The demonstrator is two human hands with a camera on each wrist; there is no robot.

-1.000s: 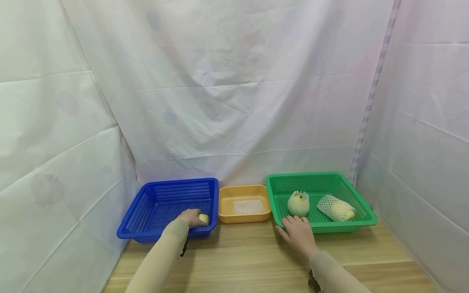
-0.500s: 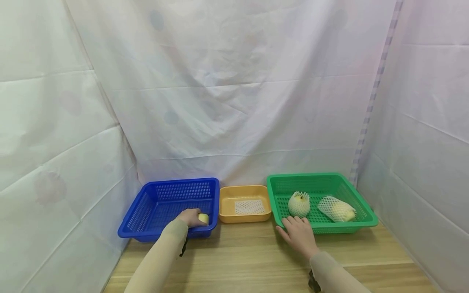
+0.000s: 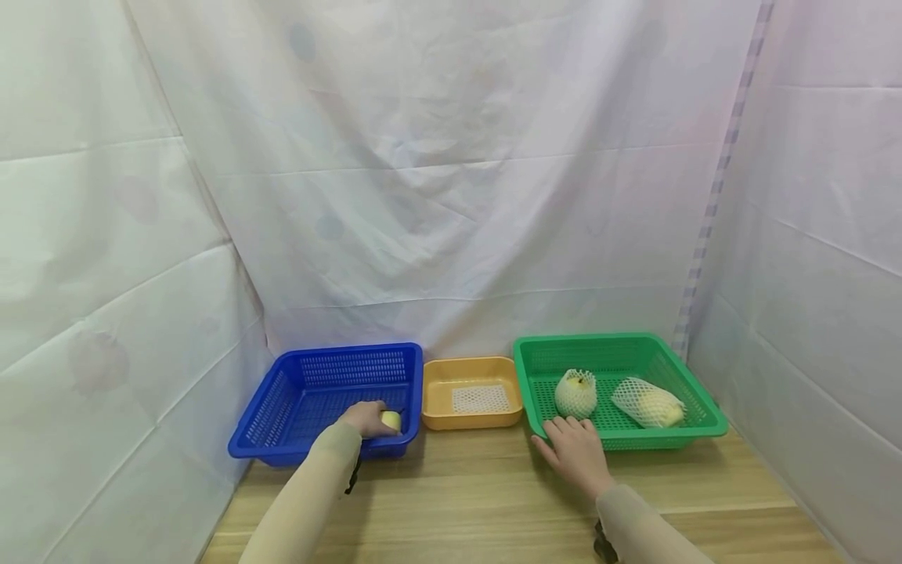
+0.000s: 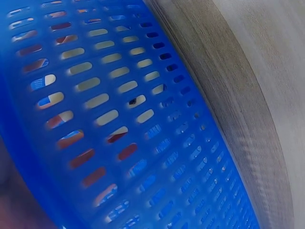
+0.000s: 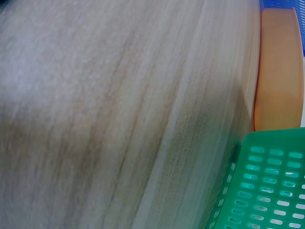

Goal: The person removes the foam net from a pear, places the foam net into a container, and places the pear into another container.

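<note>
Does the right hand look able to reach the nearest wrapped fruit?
Likely yes: the right hand is at the near side of the green basket, and nothing visible blocks the wrapped fruit beyond.

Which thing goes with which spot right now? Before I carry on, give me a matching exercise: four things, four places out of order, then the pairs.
Things:
1. Left hand
2. Right hand
3. White netting
4. Net-wrapped fruits

Places:
A. Flat in the orange tray
B. On the floor of the green basket
C. On the pale yellow fruit in the blue basket
D. At the green basket's near rim

Pairs: 1-C, 2-D, 3-A, 4-B
</note>
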